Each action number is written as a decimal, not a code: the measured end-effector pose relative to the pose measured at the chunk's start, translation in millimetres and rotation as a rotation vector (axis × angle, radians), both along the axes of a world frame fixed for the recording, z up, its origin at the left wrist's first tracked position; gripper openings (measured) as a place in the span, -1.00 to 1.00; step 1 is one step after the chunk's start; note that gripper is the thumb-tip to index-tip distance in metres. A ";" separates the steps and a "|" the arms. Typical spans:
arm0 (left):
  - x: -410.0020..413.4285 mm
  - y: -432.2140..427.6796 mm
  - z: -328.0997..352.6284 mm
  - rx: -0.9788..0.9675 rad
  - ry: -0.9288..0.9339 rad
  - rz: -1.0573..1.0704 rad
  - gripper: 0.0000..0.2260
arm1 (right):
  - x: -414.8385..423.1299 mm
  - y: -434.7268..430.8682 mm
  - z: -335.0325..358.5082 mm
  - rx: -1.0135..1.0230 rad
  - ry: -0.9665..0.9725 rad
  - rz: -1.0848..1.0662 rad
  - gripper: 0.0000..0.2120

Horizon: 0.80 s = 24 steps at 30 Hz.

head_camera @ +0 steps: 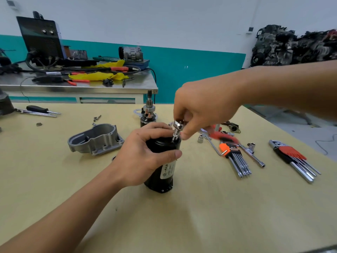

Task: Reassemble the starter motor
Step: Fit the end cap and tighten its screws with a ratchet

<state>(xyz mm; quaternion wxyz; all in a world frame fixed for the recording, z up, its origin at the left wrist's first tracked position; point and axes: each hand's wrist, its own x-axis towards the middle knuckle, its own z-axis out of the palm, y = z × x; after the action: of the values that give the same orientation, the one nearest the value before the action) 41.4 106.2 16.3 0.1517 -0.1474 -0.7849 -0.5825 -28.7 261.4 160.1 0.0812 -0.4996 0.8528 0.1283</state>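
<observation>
The black starter motor body [164,172] stands upright on the table [200,225], near the middle of the scene. The left hand [144,157] wraps around its upper part, fingers and thumb curled round the casing to steady it. The right hand [202,110] comes in from the right and pinches the chrome head of a ratchet [177,126], whose socket sits on the top end of the body near its rim. The ratchet's red handle points right and is blurred, which suggests it is swinging. The step in hand looks like running in a fastener at the top of the casing, most likely a through bolt, though the bolt itself is hidden under the socket. Much of the task seems left to do. The aluminium end housing [94,139] lies apart to the left, and the pinion and solenoid assembly [148,114] stands just beyond the body on the far side. Loose screws [97,117] lie further left. Two hex key sets [235,156] lie to the right with small sockets [200,138] near them. The next move calls for a firm hold on the casing so it does not twist, with the socket kept square on the fastener while it is turned snug.
</observation>
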 end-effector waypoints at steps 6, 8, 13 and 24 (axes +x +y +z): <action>-1.5 -3.5 -0.7 0.061 0.000 -0.023 -0.74 | -1.2 -5.7 -6.9 -0.051 0.002 -0.092 -0.63; -3.2 -3.3 0.0 0.077 -0.008 -0.020 -0.74 | 2.3 -11.4 -3.6 0.037 0.191 0.116 -0.85; -7.0 -8.2 -4.4 0.109 -0.034 0.004 -0.70 | -8.0 -11.1 -9.9 0.032 0.499 0.557 -0.73; -5.6 -9.3 -3.2 0.068 -0.009 0.016 -0.71 | -21.9 -15.0 -10.8 -0.174 -0.106 -0.266 -0.61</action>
<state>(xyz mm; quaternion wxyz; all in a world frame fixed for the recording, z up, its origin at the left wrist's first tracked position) 35.8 96.9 13.1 0.1575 -0.1333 -0.7666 -0.6081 -50.6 246.3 149.3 0.0989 -0.3937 0.9138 0.0154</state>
